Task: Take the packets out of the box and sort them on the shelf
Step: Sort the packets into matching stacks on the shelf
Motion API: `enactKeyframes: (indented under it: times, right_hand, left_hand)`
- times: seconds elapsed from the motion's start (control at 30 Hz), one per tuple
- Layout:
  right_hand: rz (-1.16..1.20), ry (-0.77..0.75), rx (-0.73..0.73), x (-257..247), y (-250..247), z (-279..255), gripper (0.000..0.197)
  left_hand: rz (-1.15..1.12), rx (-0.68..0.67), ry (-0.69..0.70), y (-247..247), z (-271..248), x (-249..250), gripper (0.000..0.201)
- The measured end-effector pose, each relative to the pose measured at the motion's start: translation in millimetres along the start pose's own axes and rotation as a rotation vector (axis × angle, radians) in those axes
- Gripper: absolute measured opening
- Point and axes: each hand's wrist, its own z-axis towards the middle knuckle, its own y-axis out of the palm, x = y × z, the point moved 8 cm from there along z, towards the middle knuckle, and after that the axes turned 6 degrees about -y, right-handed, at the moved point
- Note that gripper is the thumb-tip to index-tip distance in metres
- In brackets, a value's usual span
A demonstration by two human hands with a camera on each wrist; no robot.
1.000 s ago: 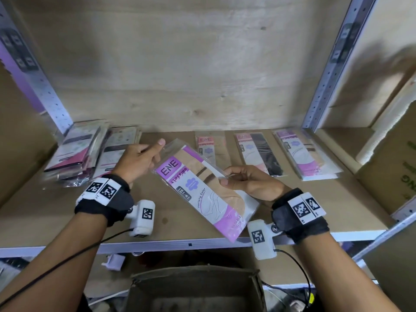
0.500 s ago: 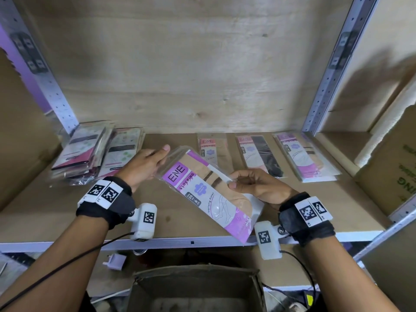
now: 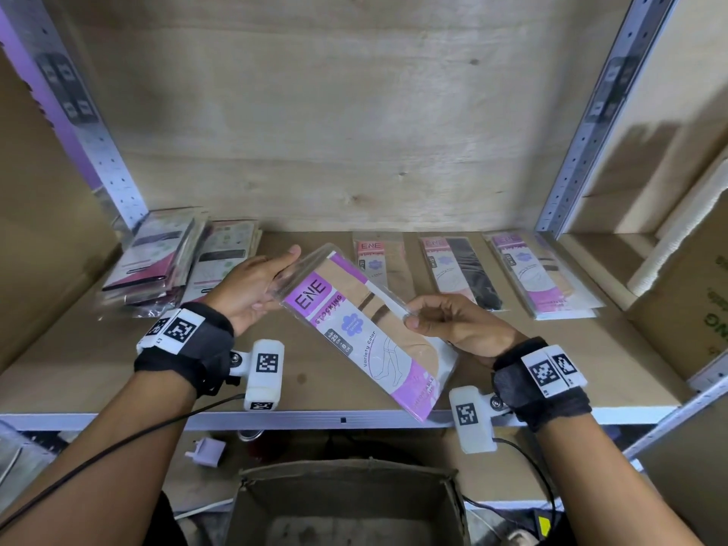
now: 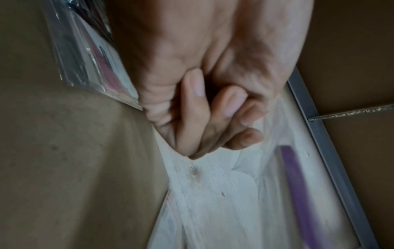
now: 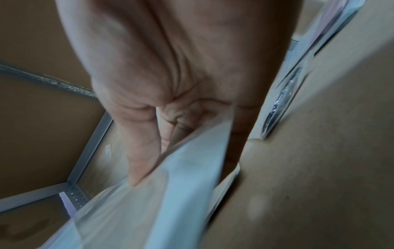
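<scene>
Above the shelf (image 3: 118,348), both hands, left (image 3: 252,293) and right (image 3: 453,329), pinch the packet (image 3: 366,333), which has lifted and turned label-up; likely bound for the purple pile (image 3: 539,277).

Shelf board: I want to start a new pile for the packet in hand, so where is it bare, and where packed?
Bare wood lies on the shelf along its front edge and between the left stacks and the pink packet. Further right, black packet and purple pile crowd the back. Both hands hold the packet.
</scene>
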Motion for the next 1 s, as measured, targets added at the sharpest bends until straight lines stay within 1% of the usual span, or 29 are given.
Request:
enactKeyframes:
  times: [0.07,0.17,0.23,0.3,0.37,0.4,0.43,0.47,0.5,0.53,0.6,0.67,0.73,0.8,0.87,0.9,0.93,1.0]
  right_hand:
    - [0.027,-0.004,-0.001,1.4,0.0,-0.1,0.017]
    - [0.053,-0.002,0.013,3.5,-4.4,-1.9,0.012]
    - [0.065,-0.006,0.03,4.0,-11.3,-5.0,0.012]
    - [0.08,-0.018,0.064,2.2,-21.2,-10.0,0.01]
    - [0.123,-0.023,0.133,1.4,-35.9,-16.7,0.011]
    - [0.153,-0.017,0.185,2.8,-45.3,-19.8,0.013]
    - [0.186,-0.008,0.248,4.6,-55.6,-23.3,0.02]
    - [0.216,-0.003,0.308,6.4,-66.3,-26.4,0.026]
    - [0.24,-0.001,0.364,7.8,-76.3,-29.3,0.026]
    - [0.258,-0.005,0.412,9.0,-85.7,-31.9,0.023]
    - [0.289,-0.006,0.485,11.3,-98.4,-35.9,0.021]
    - [0.274,0.009,0.54,14.8,-106.2,-38.7,0.024]
    - [0.236,0.031,0.563,18.9,-112.3,-40.2,0.024]
    - [0.211,0.051,0.588,22.6,-123.3,-43.7,0.02]
    - [0.102,0.062,0.561,23.8,-136.9,-49.0,0.013]
    - [0.04,0.073,0.538,23.9,-143.2,-52.5,0.014]
    - [-0.001,0.091,0.527,24.3,-150.1,-57.4,0.02]
    - [-0.001,0.118,0.528,28.3,-163.0,-66.2,0.035]
  left_hand:
    - [-0.057,-0.014,0.007,3.3,0.4,1.3,0.05]
    - [-0.173,-0.048,0.021,13.1,0.6,5.2,0.036]
    - [-0.216,-0.038,0.041,20.9,2.5,7.3,0.032]
    - [-0.252,0.025,0.074,28.4,5.7,9.1,0.039]
    - [-0.327,0.093,0.086,37.8,8.2,10.8,0.046]
    - [-0.365,0.099,0.078,45.1,9.5,10.7,0.05]
    - [-0.385,0.084,0.059,55.1,10.5,10.0,0.056]
    - [-0.37,0.053,0.033,68.0,11.1,8.7,0.063]
    - [-0.314,0.011,0.005,83.4,11.0,5.4,0.066]
    - [-0.23,-0.041,-0.02,101.1,10.3,0.7,0.066]
    - [-0.049,-0.17,-0.042,141.3,6.3,-11.4,0.054]
    - [0.077,-0.277,-0.016,177.3,3.8,-19.3,0.038]
    - [0.142,-0.27,0.025,196.2,10.0,-21.6,0.028]
    - [0.146,-0.224,0.048,205.9,21.6,-18.7,0.025]
    - [0.119,-0.182,0.063,213.4,33.5,-12.7,0.025]
    - [0.11,-0.161,0.068,216.7,39.8,-9.8,0.026]
    - [0.105,-0.146,0.073,220.7,46.2,-7.0,0.026]
    - [0.107,-0.127,0.07,232.5,59.8,-2.4,0.027]
